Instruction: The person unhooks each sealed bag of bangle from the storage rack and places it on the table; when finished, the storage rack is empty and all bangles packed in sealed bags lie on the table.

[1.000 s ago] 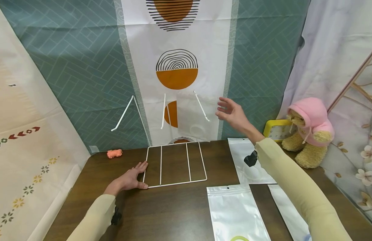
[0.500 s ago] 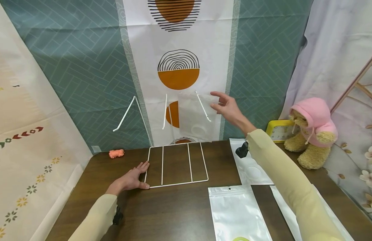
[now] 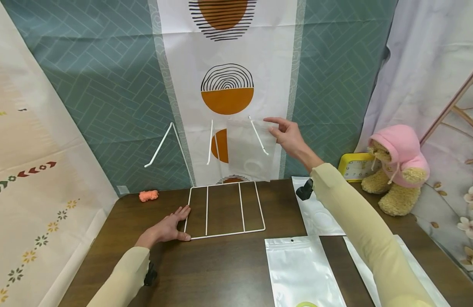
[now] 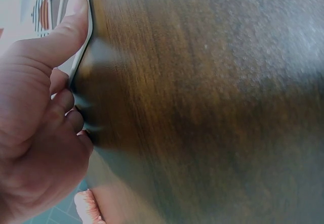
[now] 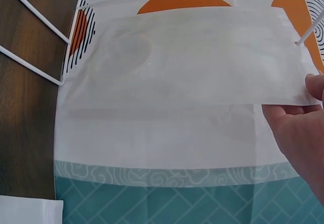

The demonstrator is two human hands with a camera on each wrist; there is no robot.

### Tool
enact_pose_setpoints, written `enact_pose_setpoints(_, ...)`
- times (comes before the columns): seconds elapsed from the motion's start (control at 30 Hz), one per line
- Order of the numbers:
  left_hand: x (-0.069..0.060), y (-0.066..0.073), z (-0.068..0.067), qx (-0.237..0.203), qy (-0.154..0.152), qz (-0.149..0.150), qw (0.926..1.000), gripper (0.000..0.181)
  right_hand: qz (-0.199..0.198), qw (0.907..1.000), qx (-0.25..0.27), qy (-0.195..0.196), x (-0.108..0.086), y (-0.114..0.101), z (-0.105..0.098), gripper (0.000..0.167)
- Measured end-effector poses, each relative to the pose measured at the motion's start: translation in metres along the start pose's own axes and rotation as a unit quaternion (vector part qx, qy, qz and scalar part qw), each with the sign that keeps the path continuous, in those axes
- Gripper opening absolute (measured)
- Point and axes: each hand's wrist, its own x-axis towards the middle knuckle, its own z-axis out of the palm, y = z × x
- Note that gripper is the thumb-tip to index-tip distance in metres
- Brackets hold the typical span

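Observation:
A white wire rack (image 3: 229, 233) stands on the table against the wall cloth, its base flat and several prongs sticking out above. My left hand (image 3: 168, 228) rests on the base's front left corner, thumb on the front bar and fingers spread over the side bar. The left wrist view shows that thumb (image 4: 75, 19) on the wire. From the right prong (image 3: 259, 135) hangs a whitish flat pouch (image 3: 242, 149), a faint round shape near its bottom. My right hand (image 3: 292, 138) pinches the pouch's upper right edge, thumb in front; the other fingers are partly hidden behind it in the right wrist view.
Silvery zip pouches lie to the right: one in front (image 3: 303, 264), one behind (image 3: 321, 215), one under the right forearm (image 3: 407, 260). A coral yarn bundle (image 3: 148, 195) sits at back left. A yellow clock (image 3: 355, 167) and a teddy bear (image 3: 399, 170) stand at back right.
My right hand has moved left from beside the rack to the pouch's upper edge and taken hold of it. The left hand stays on the rack's base.

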Motion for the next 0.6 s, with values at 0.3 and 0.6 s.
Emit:
enact_pose_setpoints(0.3,0.000,-0.001,0.001,-0.007,-0.003,-0.003,1.0000,0.101,0.004,0.9999,0.014,0.000,-0.005,-0.006,-0.002,0.030)
enact_pose_setpoints(0.6,0.001,-0.003,0.000,-0.004,0.000,-0.004,1.0000,0.101,0.025,0.9992,0.014,-0.027,-0.023,-0.017,-0.012,0.031)
